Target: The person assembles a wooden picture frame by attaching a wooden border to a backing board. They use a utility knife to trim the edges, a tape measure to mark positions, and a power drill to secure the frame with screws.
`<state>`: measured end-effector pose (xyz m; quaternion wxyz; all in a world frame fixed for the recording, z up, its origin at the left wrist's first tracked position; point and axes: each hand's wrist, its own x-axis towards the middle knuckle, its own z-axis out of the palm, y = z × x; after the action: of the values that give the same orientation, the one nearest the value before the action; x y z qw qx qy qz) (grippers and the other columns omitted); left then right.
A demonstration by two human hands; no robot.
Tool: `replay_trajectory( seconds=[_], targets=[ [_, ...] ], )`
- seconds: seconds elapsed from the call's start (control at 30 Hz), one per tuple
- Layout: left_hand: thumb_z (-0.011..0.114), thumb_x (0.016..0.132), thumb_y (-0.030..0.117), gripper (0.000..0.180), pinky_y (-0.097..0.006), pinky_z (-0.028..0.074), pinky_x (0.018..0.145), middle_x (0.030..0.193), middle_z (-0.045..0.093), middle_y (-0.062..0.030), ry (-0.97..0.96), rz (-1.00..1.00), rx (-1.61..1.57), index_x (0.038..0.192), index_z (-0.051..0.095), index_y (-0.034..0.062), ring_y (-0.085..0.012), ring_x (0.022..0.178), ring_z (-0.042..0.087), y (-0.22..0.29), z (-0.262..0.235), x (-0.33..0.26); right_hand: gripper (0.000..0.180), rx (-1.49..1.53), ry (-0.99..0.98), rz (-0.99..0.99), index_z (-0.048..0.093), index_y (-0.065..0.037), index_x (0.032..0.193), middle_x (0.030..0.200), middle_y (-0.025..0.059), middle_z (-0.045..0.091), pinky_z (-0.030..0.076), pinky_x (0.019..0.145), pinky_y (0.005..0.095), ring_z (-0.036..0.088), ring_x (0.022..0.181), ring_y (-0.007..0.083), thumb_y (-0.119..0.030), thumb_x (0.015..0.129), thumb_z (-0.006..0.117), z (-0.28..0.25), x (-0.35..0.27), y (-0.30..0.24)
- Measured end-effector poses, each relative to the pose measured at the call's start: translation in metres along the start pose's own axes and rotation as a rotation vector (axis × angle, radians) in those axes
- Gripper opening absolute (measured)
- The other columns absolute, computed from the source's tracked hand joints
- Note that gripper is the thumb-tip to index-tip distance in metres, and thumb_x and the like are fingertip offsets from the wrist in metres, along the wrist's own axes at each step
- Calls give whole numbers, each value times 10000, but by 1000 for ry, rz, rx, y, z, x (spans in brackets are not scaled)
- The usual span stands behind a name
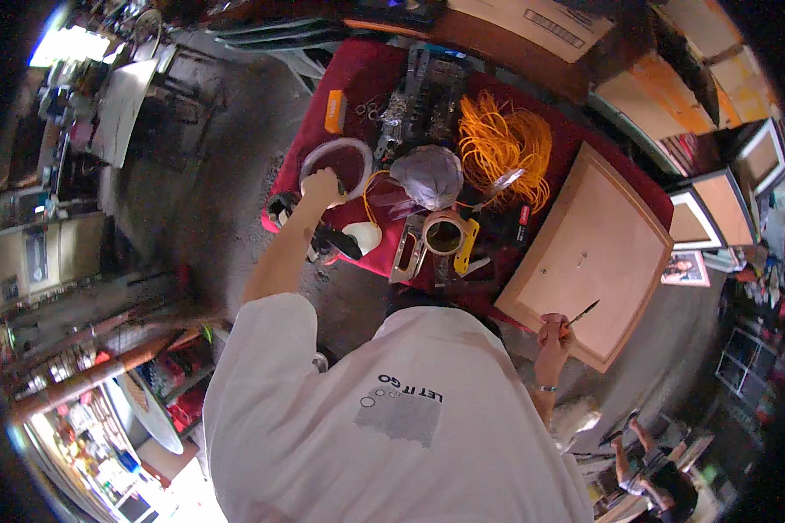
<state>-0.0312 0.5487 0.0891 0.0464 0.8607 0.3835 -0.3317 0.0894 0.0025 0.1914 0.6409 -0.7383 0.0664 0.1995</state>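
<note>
My left hand (pixel 321 187) reaches over the near left part of a red-covered table, at a translucent ring-shaped coil (pixel 366 163). Its fingers are mostly hidden, so whether they grip anything is unclear. In my right hand (pixel 553 331) is a slim tool with an orange handle and a dark pointed shaft (pixel 588 309), its tip directed up and to the right. That hand is by the near edge of a wood-framed board (pixel 606 248), which shows its back and leans over the table's right side.
Around the table's middle lie an orange cord bundle (pixel 504 144), a crumpled plastic bag (pixel 429 177), a brown tape roll (pixel 445 234), a metal staple gun (pixel 406 249) and a yellow utility knife (pixel 468 247). An orange box (pixel 335 112) lies farther back. Picture frames (pixel 724 205) stand right; a person (pixel 663 484) sits lower right.
</note>
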Motion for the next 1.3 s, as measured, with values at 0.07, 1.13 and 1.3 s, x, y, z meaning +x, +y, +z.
replay_trajectory(
  seconds=[0.07,1.13,1.3],
  targets=[
    [770,693,585,859,-432,539,915,1252,625,-165,31,11,-34,1338,539,66,-311,1121,643,-6,-6,3,290,-5,74,32,623,-33,870,603,-75,387,238,470,207,334,516,25,-292,996,595,11,-12,1],
    [789,755,110,595,-330,489,936,1239,559,-145,35,416,-1314,1256,484,11,-223,1098,592,361,97,-273,231,-659,607,-88,658,-13,988,822,161,665,482,666,401,619,718,262,-229,913,628,-318,64,112],
    [824,740,276,756,-342,448,964,1196,582,-144,190,207,-989,1341,465,-8,-237,1105,567,393,149,-262,343,-769,477,-97,582,-1,994,811,147,621,491,689,416,625,754,322,-321,894,654,-406,141,158]
  ],
)
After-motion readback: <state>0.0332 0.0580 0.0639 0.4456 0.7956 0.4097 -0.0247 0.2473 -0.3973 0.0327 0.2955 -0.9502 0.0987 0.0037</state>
